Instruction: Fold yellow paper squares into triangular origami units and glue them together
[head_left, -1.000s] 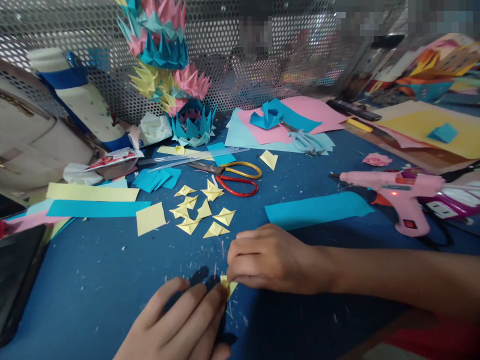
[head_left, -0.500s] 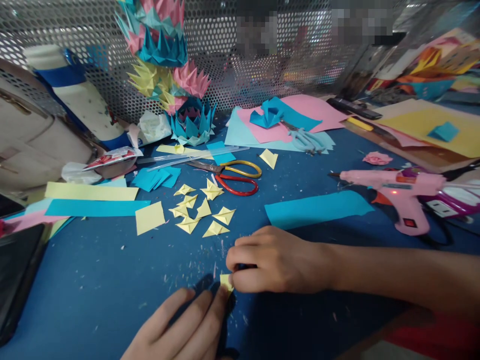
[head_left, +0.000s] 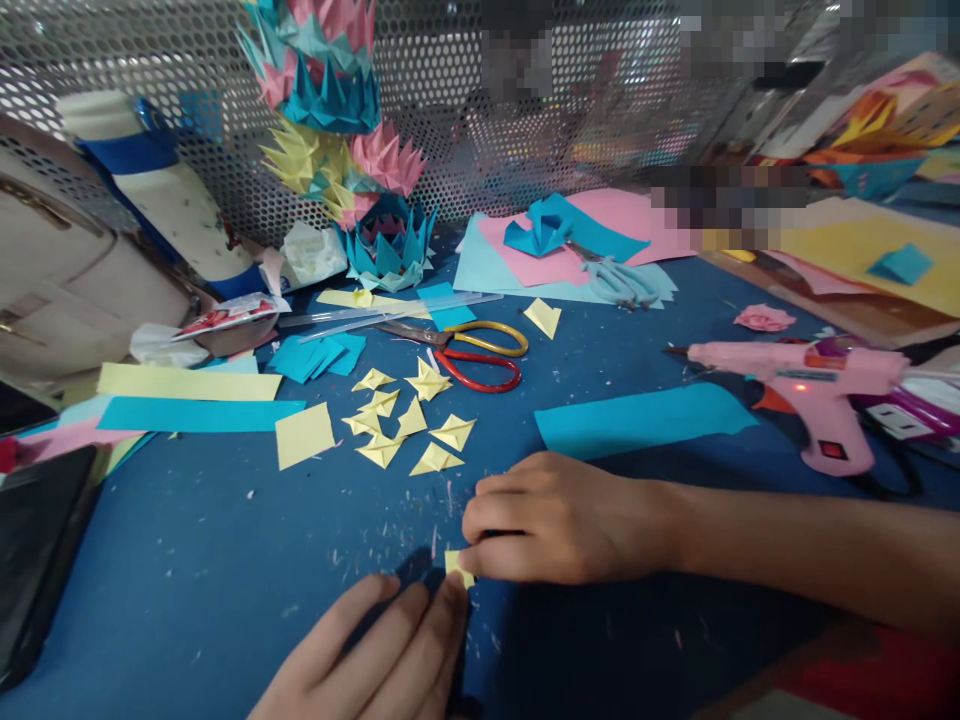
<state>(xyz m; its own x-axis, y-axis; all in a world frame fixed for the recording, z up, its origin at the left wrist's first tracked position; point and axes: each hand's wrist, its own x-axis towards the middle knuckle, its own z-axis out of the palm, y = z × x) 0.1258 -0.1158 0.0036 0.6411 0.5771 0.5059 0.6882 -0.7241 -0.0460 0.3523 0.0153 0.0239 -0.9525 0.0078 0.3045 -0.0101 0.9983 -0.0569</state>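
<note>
Slid slightly rightward, my left grip (head_left: 367,640), fingers loosely apart, presses a small yellow paper piece (head_left: 454,562) to the desk (head_left: 187,600), where my right grip (head_left: 555,525) touches it, closure unclear, and any slip could skew it.

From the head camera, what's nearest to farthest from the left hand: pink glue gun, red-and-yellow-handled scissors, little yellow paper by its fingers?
1. Little yellow paper, touching the left hand.
2. Red-and-yellow-handled scissors, farther back.
3. Pink glue gun, far over to the right.
</note>
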